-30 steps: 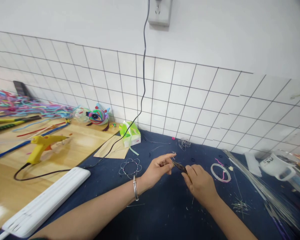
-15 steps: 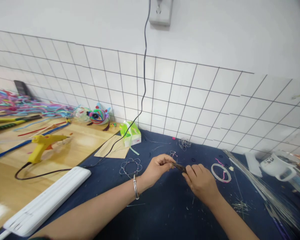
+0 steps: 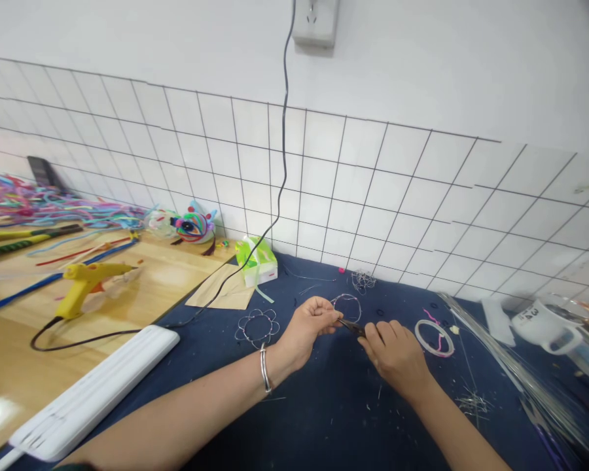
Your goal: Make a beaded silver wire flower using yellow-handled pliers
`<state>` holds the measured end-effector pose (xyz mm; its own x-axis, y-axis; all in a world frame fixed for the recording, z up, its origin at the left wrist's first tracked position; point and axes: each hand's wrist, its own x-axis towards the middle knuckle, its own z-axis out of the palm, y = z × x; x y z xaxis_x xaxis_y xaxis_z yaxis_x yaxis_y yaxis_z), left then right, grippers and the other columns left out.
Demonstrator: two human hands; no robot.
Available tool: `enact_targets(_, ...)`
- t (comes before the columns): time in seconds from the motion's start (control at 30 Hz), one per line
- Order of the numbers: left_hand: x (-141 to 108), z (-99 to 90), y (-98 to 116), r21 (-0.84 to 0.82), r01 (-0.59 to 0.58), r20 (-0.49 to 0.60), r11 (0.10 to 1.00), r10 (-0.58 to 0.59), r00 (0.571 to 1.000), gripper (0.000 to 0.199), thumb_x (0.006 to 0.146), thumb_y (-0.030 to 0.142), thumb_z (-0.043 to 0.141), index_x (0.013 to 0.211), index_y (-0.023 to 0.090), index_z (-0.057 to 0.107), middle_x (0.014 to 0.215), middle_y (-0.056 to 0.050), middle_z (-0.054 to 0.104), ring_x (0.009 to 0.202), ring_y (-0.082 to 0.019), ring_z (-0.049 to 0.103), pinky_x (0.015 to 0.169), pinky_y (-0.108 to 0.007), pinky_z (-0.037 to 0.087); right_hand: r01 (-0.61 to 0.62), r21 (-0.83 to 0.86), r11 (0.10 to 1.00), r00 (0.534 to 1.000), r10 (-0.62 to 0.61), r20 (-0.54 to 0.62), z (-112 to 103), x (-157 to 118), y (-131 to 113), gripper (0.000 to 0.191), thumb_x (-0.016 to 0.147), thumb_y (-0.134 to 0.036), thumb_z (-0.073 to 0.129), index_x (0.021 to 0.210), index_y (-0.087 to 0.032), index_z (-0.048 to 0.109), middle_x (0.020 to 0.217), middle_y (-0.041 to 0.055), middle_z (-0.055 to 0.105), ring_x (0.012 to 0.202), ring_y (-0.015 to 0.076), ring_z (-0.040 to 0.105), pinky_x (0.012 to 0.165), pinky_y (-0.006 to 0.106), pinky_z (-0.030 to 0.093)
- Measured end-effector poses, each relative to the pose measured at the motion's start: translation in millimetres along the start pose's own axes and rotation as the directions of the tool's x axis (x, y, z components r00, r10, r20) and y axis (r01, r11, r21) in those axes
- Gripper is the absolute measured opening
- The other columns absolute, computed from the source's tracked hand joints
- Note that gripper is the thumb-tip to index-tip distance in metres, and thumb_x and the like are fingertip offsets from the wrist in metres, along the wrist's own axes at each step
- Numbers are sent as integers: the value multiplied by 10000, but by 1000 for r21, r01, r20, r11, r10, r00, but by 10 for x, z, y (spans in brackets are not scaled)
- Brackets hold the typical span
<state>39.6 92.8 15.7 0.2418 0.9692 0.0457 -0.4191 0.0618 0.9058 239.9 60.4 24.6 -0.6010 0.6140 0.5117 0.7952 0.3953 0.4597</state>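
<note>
My right hand [image 3: 393, 356] is closed around a pair of dark pliers [image 3: 352, 327], whose jaws point left toward my other hand. My left hand [image 3: 314, 330], with a silver bangle on the wrist, is pinched at the tip of the pliers. A thin wire loop [image 3: 348, 297] rises just above the jaws, its lower end hidden by the left fingers. Left of the wrist, a flower-shaped wire ring [image 3: 256, 328] lies flat on the dark blue mat [image 3: 324, 418]. Whether the jaws bite the wire is too small to make out.
On the left are a yellow glue gun [image 3: 86, 281], a white power strip [image 3: 98, 392] and a green tissue pack [image 3: 258, 261]. A tape roll [image 3: 434, 338], tangled wire [image 3: 363, 281], a bundle of straight wires [image 3: 510, 366] and a white mug [image 3: 547, 324] lie at right. A black cable [image 3: 283, 150] hangs down the wall.
The wire loop above the pliers has turned and now shows as a wider, rounder ring. Both hands stay in nearly the same place.
</note>
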Motion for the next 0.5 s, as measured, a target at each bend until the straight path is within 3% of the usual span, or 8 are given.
enact_targets(0.3,-26,13,12,-50,-44,9,998,44,999,189,731,214,635,836,142,496,819,-41,624,701,-102,581,659,-225,430,-110,178,978,994,105,33,46,16,-51,220,852,-325,430,936,-171,564,729,58,510,715,174,444,649,301,332)
enact_targets(0.5,-44,39,14,-56,-105,-19,993,104,994,163,744,200,620,832,147,493,821,-42,621,722,-106,573,680,-233,432,-262,425,867,965,224,138,54,10,-122,194,869,-287,393,922,-182,548,778,52,524,764,167,474,681,278,362)
